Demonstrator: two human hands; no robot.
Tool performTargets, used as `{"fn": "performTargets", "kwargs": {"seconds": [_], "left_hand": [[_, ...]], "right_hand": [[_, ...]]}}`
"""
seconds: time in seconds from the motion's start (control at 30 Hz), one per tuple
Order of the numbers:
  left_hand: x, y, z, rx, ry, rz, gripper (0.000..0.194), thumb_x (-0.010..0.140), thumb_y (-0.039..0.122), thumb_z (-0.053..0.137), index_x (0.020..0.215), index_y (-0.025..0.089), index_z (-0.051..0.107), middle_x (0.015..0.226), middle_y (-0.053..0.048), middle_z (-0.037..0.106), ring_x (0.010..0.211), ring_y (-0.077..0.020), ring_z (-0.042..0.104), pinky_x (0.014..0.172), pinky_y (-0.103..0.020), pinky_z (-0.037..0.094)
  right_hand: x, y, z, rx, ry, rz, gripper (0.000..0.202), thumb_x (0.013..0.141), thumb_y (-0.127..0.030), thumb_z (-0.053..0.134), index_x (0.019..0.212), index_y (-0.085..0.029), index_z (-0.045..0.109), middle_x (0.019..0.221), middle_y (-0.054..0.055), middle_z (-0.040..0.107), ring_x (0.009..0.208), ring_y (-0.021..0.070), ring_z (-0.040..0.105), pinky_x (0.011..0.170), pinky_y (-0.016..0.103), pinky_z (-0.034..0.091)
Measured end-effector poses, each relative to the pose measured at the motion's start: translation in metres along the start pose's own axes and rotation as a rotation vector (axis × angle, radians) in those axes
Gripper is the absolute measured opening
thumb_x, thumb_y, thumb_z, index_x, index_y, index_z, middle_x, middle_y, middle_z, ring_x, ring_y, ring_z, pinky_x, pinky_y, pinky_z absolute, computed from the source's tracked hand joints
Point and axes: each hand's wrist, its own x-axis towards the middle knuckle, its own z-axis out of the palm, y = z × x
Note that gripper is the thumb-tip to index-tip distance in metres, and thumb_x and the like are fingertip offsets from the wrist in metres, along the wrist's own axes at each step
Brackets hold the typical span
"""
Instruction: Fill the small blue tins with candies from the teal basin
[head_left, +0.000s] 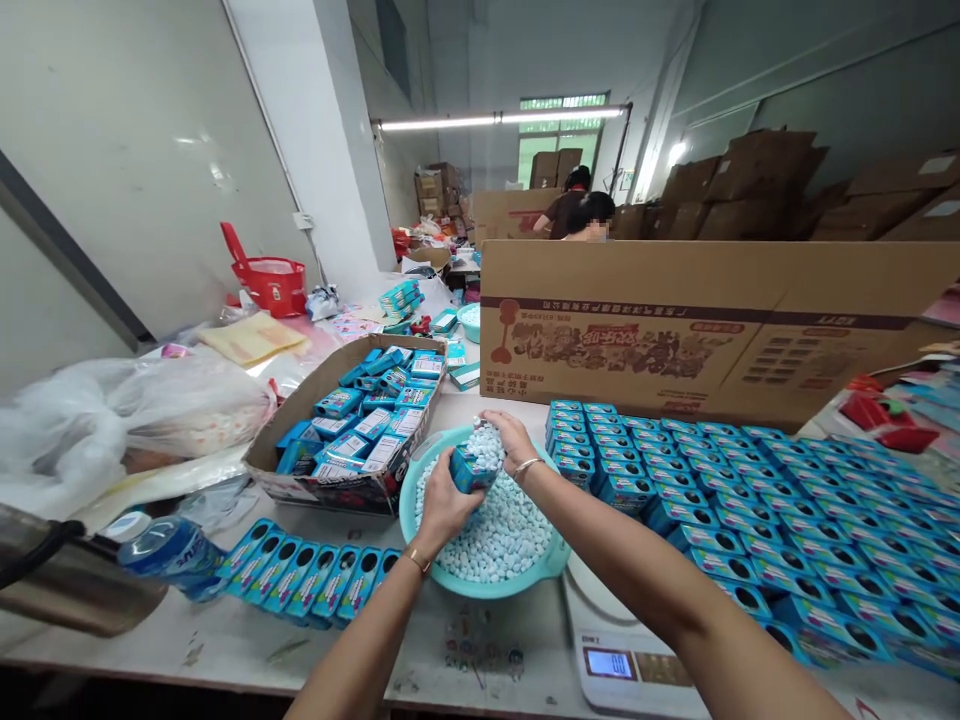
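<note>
My left hand [444, 508] grips a small blue carton [471, 470], tilted over a turquoise plastic basin [491, 588]. The basin is full of small pale blue and white candy-like pellets [499, 535]. At the carton's far side, my right hand [511, 440] is curled round a heap of the pellets, which lies against the carton's upper end. The carton's opening is hidden by the pellets. To the left of the basin, several blue cartons [330, 585] with dark oval windows stand in a row.
An open cardboard box [341, 493] of blue cartons sits behind left. Many blue cartons [739, 510] stand in rows at right, beside a digital scale [615, 662] reading 0.0. A large cardboard sheet [637, 350] rises behind. A water bottle [172, 550] lies left. People [589, 215] are beyond.
</note>
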Motion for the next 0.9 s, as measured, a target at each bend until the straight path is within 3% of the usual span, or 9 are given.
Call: {"fn": "performTargets", "kwargs": {"seconds": [0.37, 0.67, 0.9], "left_hand": [[0.000, 0.009, -0.005, -0.070, -0.027, -0.031, 0.075, 0.059, 0.023, 0.074, 0.129, 0.018, 0.048, 0.119, -0.008, 0.065, 0.110, -0.0289, 0.064, 0.097, -0.042, 0.050], [0.004, 0.006, -0.007, -0.086, -0.063, 0.031, 0.078, 0.057, 0.022, 0.075, 0.130, 0.016, 0.048, 0.124, -0.010, 0.062, 0.115, -0.0299, 0.060, 0.102, -0.044, 0.046], [0.008, 0.009, -0.013, -0.074, -0.102, 0.011, 0.076, 0.055, 0.018, 0.074, 0.127, 0.016, 0.050, 0.123, -0.010, 0.062, 0.114, -0.0292, 0.060, 0.102, -0.043, 0.046]], "right_hand": [[-0.011, -0.005, 0.000, -0.040, -0.051, -0.018, 0.028, 0.056, -0.040, 0.081, 0.069, -0.019, 0.070, 0.063, 0.002, 0.070, 0.066, 0.0182, 0.065, 0.068, 0.031, 0.050], [-0.019, -0.004, -0.001, -0.098, -0.069, 0.083, 0.035, 0.080, -0.052, 0.063, 0.075, -0.018, 0.073, 0.070, 0.006, 0.073, 0.074, 0.0207, 0.067, 0.073, 0.031, 0.051], [-0.021, -0.004, -0.005, -0.159, -0.101, 0.132, 0.040, 0.086, -0.057, 0.058, 0.083, -0.019, 0.073, 0.081, 0.006, 0.075, 0.081, 0.0212, 0.067, 0.077, 0.032, 0.050]]}}
